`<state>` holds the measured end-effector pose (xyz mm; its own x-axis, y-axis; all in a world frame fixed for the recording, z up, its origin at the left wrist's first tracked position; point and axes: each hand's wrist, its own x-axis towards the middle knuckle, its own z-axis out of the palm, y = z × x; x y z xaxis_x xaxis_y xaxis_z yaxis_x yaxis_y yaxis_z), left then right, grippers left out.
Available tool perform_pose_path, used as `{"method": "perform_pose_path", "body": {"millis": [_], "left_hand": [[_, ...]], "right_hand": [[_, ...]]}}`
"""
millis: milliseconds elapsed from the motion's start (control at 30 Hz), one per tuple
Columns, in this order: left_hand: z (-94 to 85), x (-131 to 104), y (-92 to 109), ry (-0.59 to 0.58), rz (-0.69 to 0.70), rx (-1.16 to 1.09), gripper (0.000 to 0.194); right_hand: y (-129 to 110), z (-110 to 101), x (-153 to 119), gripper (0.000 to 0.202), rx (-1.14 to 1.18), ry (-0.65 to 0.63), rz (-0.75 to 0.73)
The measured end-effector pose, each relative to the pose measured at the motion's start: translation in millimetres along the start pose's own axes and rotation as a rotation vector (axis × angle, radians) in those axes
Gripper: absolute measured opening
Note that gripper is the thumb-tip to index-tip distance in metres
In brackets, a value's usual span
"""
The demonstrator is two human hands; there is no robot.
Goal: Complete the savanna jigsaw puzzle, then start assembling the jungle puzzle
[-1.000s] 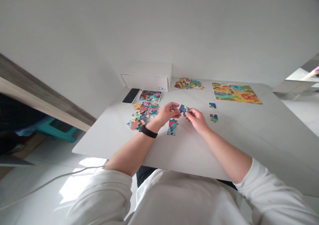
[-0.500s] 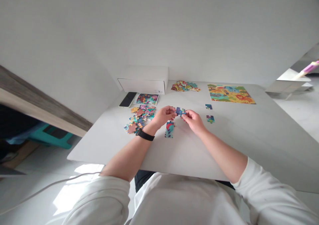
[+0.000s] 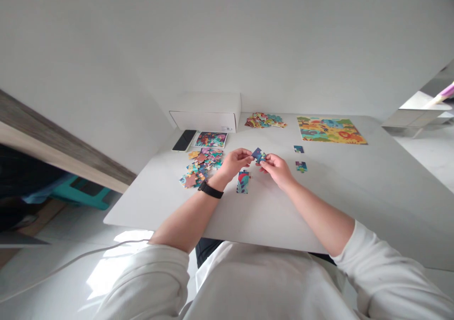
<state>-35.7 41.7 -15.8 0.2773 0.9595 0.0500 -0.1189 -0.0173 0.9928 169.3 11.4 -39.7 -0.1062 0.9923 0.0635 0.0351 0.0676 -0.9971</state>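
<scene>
Dark blue puzzle pieces [image 3: 258, 155] are held just above the table, between the fingertips of both hands. My left hand [image 3: 234, 163] pinches their left edge with thumb and fingers. On the right side, my right hand [image 3: 277, 168] grips them with its thumb in front. Below my hands lies a small joined strip [image 3: 243, 183] with red, teal and dark leaf shapes. A heap of loose pieces [image 3: 201, 165] spreads left of my left hand. Two separate pieces, one dark blue [image 3: 298, 149] and one purple and green [image 3: 301, 166], lie to the right.
A white box [image 3: 204, 120] stands against the wall, with a phone [image 3: 184, 140] and a picture card [image 3: 212, 139] before it. Another pile of pieces [image 3: 265, 120] and an animal picture [image 3: 331, 131] lie at the back of the white table [image 3: 354, 192].
The held pieces are now tilted, and my right fingers have shifted around their right side. The whole view has moved slightly.
</scene>
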Motion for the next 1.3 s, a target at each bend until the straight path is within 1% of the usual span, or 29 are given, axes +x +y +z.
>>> {"method": "perform_pose_path", "body": {"millis": [100,167,200,267,333,433,533,700,767,800,867,933,1000,1033,1100,1200,1300], "left_hand": [[-3.5,1.4,0.9,0.049,0.002,0.005,0.042],[-7.0,2.8,1.4,0.075,-0.004,0.025,0.038],[-8.5,3.4,1.4,0.077,-0.007,0.036,0.037],[-10.3,4.1,0.8,0.061,-0.014,0.059,0.035],[-10.3,4.4,-0.5,0.035,-0.022,0.083,0.035],[-8.6,4.0,-2.2,0.01,-0.026,0.119,0.035],[-7.0,3.1,-2.2,-0.001,-0.028,0.116,0.035],[-5.0,2.4,-1.7,-0.028,-0.031,0.075,0.037],[-7.5,3.5,-1.6,-0.033,-0.031,0.089,0.036],[-10.5,4.2,-1.0,-0.016,-0.014,0.12,0.034],[-20.0,5.4,1.5,0.067,0.07,0.262,0.027],[-32.2,5.3,5.2,0.17,0.182,0.488,0.02],[-42.6,3.7,8.4,0.209,0.265,0.71,0.018],[-45.9,2.6,9.0,0.203,0.295,0.796,0.018],[-47.4,0.8,7.8,0.15,0.345,0.91,0.02],[-41.3,1.3,0.1,0.013,0.395,0.979,0.023],[-35.2,5.1,-9.9,-0.09,0.391,1.006,0.027]], "right_hand": [[-2.3,-4.4,0.8,0.039,-0.123,0.038,-0.105],[-6.5,-8.5,0.7,0.046,-0.258,0.064,-0.235],[-9.2,-10.8,0.3,0.051,-0.332,0.058,-0.31],[-14.5,-14.8,-1.0,0.059,-0.467,0.0,-0.454],[-18.3,-17.7,-2.5,0.062,-0.575,-0.073,-0.565],[-20.0,-19.7,-3.3,0.057,-0.682,-0.134,-0.648],[-19.0,-20.4,-2.3,0.051,-0.755,-0.13,-0.673],[-18.3,-22.2,-1.0,0.047,-0.837,-0.123,-0.664],[-18.6,-24.0,-0.5,0.046,-0.843,-0.13,-0.662],[-19.2,-25.5,0.1,0.044,-0.84,-0.125,-0.661],[-21.6,-30.8,2.5,0.038,-0.826,-0.091,-0.65],[-26.0,-39.1,6.9,0.033,-0.803,-0.029,-0.627],[-31.8,-49.2,13.1,0.03,-0.78,0.03,-0.603],[-34.8,-54.3,16.7,0.029,-0.773,0.048,-0.596],[-40.2,-63.1,24.4,0.027,-0.771,0.053,-0.588],[-44.5,-71.6,36.3,0.025,-0.79,-0.016,-0.573],[-43.2,-75.5,49.3,0.027,-0.821,-0.094,-0.533]]}}
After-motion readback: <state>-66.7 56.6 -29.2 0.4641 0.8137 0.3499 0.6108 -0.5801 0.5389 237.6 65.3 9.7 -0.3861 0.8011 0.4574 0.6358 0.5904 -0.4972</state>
